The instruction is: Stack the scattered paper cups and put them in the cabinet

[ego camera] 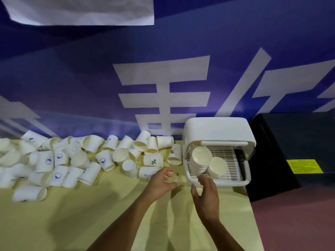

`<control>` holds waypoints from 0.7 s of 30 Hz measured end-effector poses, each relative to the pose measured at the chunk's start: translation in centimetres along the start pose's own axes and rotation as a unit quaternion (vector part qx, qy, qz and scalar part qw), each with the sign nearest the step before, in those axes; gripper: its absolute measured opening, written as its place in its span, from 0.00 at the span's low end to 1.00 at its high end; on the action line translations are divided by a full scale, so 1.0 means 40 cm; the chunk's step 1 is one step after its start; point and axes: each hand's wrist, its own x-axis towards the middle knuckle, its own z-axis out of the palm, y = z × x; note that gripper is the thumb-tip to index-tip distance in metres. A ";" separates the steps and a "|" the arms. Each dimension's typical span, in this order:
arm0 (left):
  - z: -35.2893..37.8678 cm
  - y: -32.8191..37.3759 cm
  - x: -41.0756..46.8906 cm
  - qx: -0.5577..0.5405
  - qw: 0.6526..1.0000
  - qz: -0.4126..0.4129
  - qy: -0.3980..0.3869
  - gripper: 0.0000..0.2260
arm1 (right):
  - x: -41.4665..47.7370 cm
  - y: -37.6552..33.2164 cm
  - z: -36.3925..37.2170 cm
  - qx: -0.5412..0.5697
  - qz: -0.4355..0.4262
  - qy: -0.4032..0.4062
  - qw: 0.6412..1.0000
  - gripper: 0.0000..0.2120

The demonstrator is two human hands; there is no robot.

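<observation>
Several white paper cups [101,161] lie scattered on their sides across the back of the yellow table [81,220]. At the table's right end stands a small white cabinet [217,130], its clear lid raised. Inside it on the slatted rack lean a stack of cups [200,161] and a second cup [217,166]. My left hand [160,184] hovers above the table just left of the cabinet, fingers loosely curled, holding nothing. My right hand [206,194] is by the cabinet's front edge with fingers spread and nothing in it.
A blue wall with large white characters [163,98] rises behind the table. A black box [293,147] with a yellow label [304,166] sits right of the cabinet. The reddish floor [299,225] shows past the table's right edge.
</observation>
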 end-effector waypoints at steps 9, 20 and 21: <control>-0.158 -0.161 -0.027 -0.036 0.989 -0.083 0.116 0.16 | 0.007 -0.103 0.158 0.002 -0.011 -0.157 0.988 0.25; -0.269 -0.324 0.050 -0.055 0.968 -0.165 0.182 0.42 | 0.083 -0.138 0.319 -0.102 -0.010 -0.298 0.949 0.44; -0.268 -0.327 0.062 -0.053 0.968 -0.163 0.184 0.43 | 0.087 -0.142 0.329 -0.106 -0.005 -0.295 0.949 0.45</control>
